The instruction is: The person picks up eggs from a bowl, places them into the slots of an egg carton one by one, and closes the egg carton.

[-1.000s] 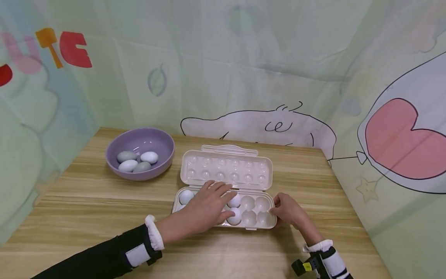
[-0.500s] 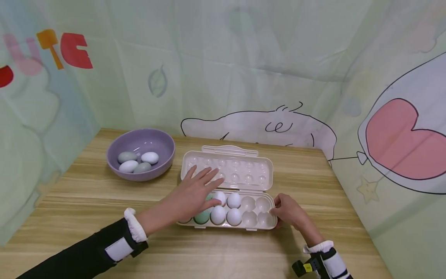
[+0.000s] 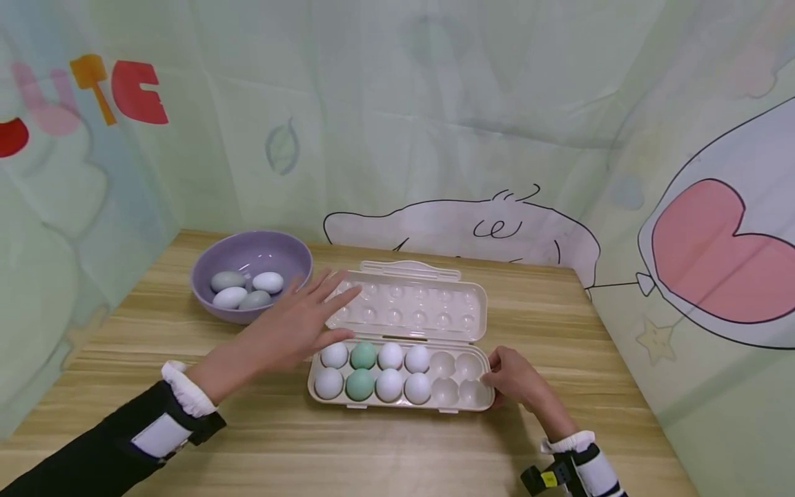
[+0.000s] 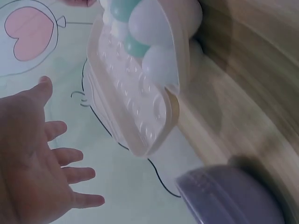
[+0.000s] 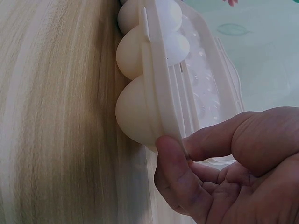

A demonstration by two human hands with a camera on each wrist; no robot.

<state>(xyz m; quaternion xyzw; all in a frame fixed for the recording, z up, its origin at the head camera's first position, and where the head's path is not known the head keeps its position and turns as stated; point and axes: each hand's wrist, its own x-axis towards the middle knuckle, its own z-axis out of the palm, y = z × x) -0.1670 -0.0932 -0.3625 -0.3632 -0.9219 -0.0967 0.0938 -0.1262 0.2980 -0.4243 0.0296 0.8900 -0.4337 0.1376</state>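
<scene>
An opened egg carton (image 3: 402, 342) lies on the table, its lid (image 3: 422, 293) folded back. White eggs (image 3: 390, 384) and two green eggs (image 3: 360, 384) fill the left and middle cups; the cups at the right end hold none. At that end my right hand (image 3: 517, 378) pinches the carton's rim between thumb and fingers, plainly seen in the right wrist view. With fingers spread, my left hand (image 3: 288, 330) hovers between the carton and a purple bowl (image 3: 261, 241), holding nothing. Grey eggs (image 3: 228, 279) and white eggs (image 3: 268, 281) lie in the bowl.
The wooden table (image 3: 397, 455) reaches back to a printed cloth backdrop (image 3: 435, 103), which also hangs along both sides. The bowl stands at the back left, beside the carton's lid.
My left hand has moved left, from over the eggs in the carton toward the bowl, uncovering the left-hand eggs. My right hand stays at the carton's right end.
</scene>
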